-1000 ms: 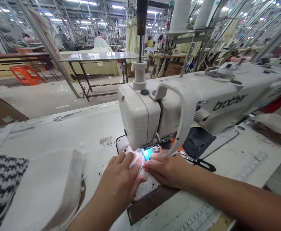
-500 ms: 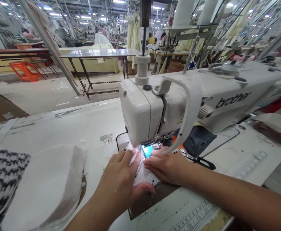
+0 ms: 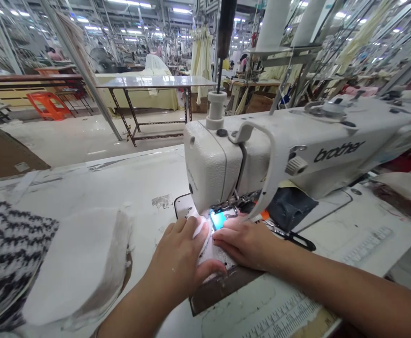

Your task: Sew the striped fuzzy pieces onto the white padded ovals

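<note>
Under the head of a white sewing machine (image 3: pixel 207 164), a small piece of white fabric (image 3: pixel 207 245) lies at the lit needle area. My left hand (image 3: pixel 179 258) presses on the fabric with bent fingers, its thumb stretched to the right. Close beside it, my right hand (image 3: pixel 245 241) has its fingers drawn together at the fabric's right edge. The fingertips partly cover the fabric, and the needle itself is hard to make out. To the left lies a stack of white fabric pieces (image 3: pixel 74 272), next to black-and-white patterned fabric (image 3: pixel 10 249).
Behind my right hand are a dark cloth bundle (image 3: pixel 290 206) and a black-handled tool (image 3: pixel 302 241). A printed ruler scale (image 3: pixel 279 317) runs along the front of the table. Beyond stand a metal-legged table (image 3: pixel 156 82) and an orange stool (image 3: pixel 50 105).
The camera view has shifted slightly, so the machine and stack appear further right. Both hands stay on the white fabric in nearly the same pose.
</note>
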Motion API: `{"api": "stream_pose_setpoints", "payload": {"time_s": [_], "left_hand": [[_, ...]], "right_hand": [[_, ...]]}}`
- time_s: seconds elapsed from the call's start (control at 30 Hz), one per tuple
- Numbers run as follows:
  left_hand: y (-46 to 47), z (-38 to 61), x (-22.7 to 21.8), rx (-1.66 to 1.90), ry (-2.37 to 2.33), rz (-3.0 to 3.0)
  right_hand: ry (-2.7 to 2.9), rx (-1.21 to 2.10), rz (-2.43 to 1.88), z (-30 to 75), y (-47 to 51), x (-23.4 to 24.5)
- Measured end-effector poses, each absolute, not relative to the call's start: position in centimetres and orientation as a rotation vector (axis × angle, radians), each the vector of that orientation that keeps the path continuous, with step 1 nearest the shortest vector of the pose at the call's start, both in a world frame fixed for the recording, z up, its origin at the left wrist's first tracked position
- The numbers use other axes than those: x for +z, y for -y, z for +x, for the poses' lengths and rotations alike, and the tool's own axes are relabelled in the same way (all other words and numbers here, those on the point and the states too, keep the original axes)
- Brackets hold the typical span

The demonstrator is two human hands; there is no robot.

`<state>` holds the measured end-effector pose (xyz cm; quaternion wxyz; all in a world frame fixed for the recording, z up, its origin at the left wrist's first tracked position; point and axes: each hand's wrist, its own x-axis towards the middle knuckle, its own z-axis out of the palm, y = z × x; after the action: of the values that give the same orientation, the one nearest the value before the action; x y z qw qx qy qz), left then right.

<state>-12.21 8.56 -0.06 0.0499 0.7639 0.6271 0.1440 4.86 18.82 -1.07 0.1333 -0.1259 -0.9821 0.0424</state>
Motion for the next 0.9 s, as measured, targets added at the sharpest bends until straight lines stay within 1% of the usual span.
{"api": "stream_pose_setpoints", "payload": {"time_s": [0.13, 0.27, 0.37, 0.43, 0.47, 0.57, 0.63, 0.7, 0.77, 0.83, 0.9], "left_hand": [[-8.3, -12.2, 0.3, 0.499, -1.907, 2.324], [-5.1, -11.1, 1.1, 0.5, -1.845, 2.339], [-1.6, -10.7, 1.4, 0.728, -1.759, 2.352], [0.1, -11.1, 1.2, 0.867, -1.902, 2.247], [0.7, -11.6, 1.0, 0.875, -2.031, 2.176], [1.3, -12.9, 0.4, 0.704, -2.382, 2.028], [1.2, -12.8, 0.6, 0.638, -2.421, 1.949], [1.1, -11.5, 1.6, 0.719, -2.353, 1.767], [1.2, -9.2, 2.9, 0.921, -2.214, 1.548], [1.4, -6.7, 3.7, 1.188, -1.934, 1.47], [1.6, -4.9, 3.8, 1.402, -1.608, 1.56]], "right_hand": [[2.849, 0.159, -0.359, 4.6, -18.9, -0.8], [2.933, 0.211, -0.298, 5.7, -18.1, 0.8], [2.945, 0.326, -0.29, 8.0, -16.9, 1.6], [2.899, 0.423, -0.36, 9.9, -16.1, 1.6], [2.867, 0.468, -0.398, 10.8, -15.6, 1.6], [2.753, 0.586, -0.462, 12.7, -14.0, 1.5], [2.655, 0.714, -0.477, 13.2, -12.6, 2.0], [2.515, 0.909, -0.507, 12.9, -10.9, 2.7], [2.347, 1.108, -0.532, 11.9, -9.2, 3.4], [2.231, 1.212, -0.529, 10.6, -8.1, 3.8], [2.172, 1.237, -0.53, 9.4, -7.6, 4.0]]}}
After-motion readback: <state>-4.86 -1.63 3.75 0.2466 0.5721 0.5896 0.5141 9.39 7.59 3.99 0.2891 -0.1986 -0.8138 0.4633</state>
